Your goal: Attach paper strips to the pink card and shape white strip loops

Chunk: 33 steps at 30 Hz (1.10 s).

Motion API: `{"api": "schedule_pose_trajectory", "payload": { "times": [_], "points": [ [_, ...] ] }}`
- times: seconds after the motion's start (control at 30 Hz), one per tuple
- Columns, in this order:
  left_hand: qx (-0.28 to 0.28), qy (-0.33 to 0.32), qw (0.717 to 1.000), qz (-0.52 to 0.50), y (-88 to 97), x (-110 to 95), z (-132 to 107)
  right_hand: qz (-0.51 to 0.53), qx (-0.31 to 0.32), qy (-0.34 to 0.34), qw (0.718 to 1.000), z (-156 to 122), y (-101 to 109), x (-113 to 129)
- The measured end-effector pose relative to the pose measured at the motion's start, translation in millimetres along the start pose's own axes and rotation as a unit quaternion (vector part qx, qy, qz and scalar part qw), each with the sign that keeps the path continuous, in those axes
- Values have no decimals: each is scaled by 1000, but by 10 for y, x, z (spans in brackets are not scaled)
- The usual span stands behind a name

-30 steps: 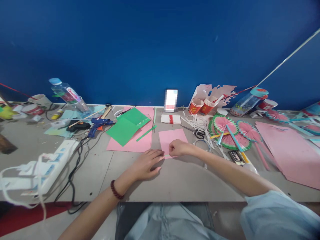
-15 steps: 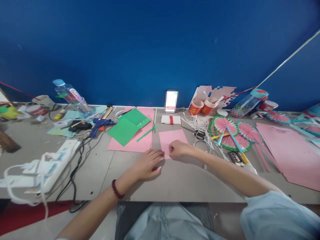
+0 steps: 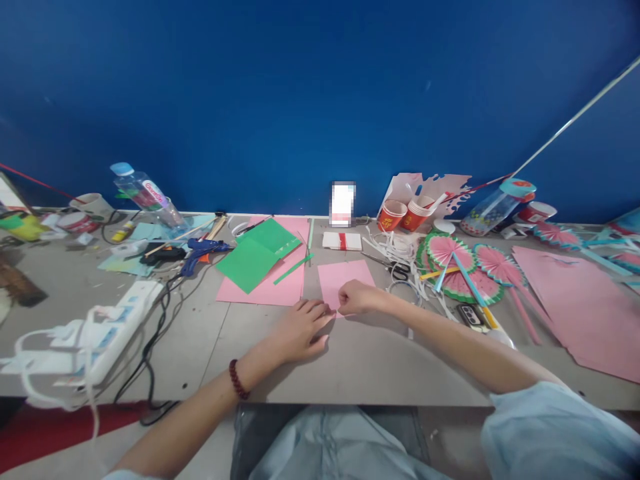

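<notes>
A small pink paper sheet (image 3: 345,272) lies flat on the table in front of me. My right hand (image 3: 359,297) rests on its lower part with the fingers curled closed; whatever they pinch is hidden. At the sheet's lower left corner, my left hand (image 3: 303,330) lies palm down, fingers stretched out and thumb apart. Its fingertips touch the paper's near edge, close to my right fingers. Left of the sheet are two green paper pieces (image 3: 255,257) on a larger pink sheet (image 3: 235,292), with a narrow green strip (image 3: 293,269) beside them.
A blue glue gun (image 3: 203,253) and a white power strip (image 3: 123,330) with cables are on the left. Scissors (image 3: 400,271), white cords (image 3: 395,247), watermelon paper fans (image 3: 453,257), red cups (image 3: 393,215) and stacked pink sheets (image 3: 585,313) stand or lie to the right.
My left hand has slid slightly right, so its fingertips come nearer to my right hand. The right hand stays closed in nearly the same place.
</notes>
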<state>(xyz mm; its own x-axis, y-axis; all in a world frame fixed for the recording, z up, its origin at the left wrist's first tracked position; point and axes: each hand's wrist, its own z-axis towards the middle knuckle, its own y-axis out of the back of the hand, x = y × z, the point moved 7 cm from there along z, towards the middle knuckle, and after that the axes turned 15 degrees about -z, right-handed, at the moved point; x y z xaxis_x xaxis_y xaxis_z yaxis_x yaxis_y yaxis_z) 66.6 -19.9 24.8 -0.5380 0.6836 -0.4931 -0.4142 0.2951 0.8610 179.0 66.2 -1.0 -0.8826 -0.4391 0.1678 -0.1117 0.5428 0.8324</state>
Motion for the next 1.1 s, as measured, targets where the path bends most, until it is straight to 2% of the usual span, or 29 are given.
{"api": "schedule_pose_trajectory", "payload": {
  "times": [0.27, 0.6, 0.83, 1.1],
  "points": [
    [-9, 8, 1000, 2, -2, -6, 37, 3, -21, 12, 1000, -53, 44, -57],
    [-11, 6, 1000, 0, 3, -12, 57, 8, -6, -4, 1000, -120, 57, -147],
    [-17, 4, 1000, 1, 7, -15, 60, -4, 3, 12, 1000, -93, 31, -185],
    [-16, 7, 1000, 2, -13, -6, 52, -33, 9, -36, 999, -118, 58, -254]
  ]
}}
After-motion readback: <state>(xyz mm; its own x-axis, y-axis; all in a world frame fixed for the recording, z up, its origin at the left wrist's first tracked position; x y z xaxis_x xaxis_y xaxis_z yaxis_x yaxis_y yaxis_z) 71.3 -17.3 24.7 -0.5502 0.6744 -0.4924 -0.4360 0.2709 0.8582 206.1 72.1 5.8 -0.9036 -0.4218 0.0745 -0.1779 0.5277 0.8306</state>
